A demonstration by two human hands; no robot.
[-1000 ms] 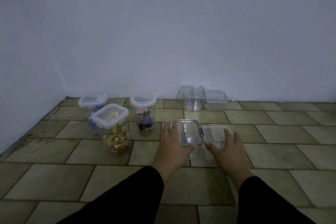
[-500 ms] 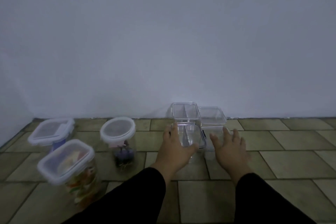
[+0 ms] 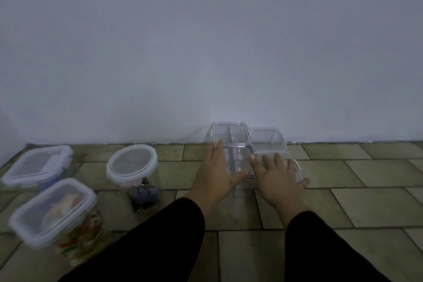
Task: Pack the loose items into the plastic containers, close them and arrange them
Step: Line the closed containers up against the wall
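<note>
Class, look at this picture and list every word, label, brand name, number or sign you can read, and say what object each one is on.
None: no readable text shows anywhere in the head view.
Round-lidded jar: no label; dark clips show inside.
Jar of colourful items: blurred, nothing legible.
Flat-lidded box: plain lid.
Four clear containers by the wall, e.g.: bare plastic.
Left hand and right hand: no markings.
Wall and floor tiles: plain.

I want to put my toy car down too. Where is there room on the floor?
The tiles right of the right hand are bare. A narrower gap lies between the round-lidded jar and the left hand. It is crowded by the wall, where four clear boxes cluster, and at far left among three lidded jars.
</note>
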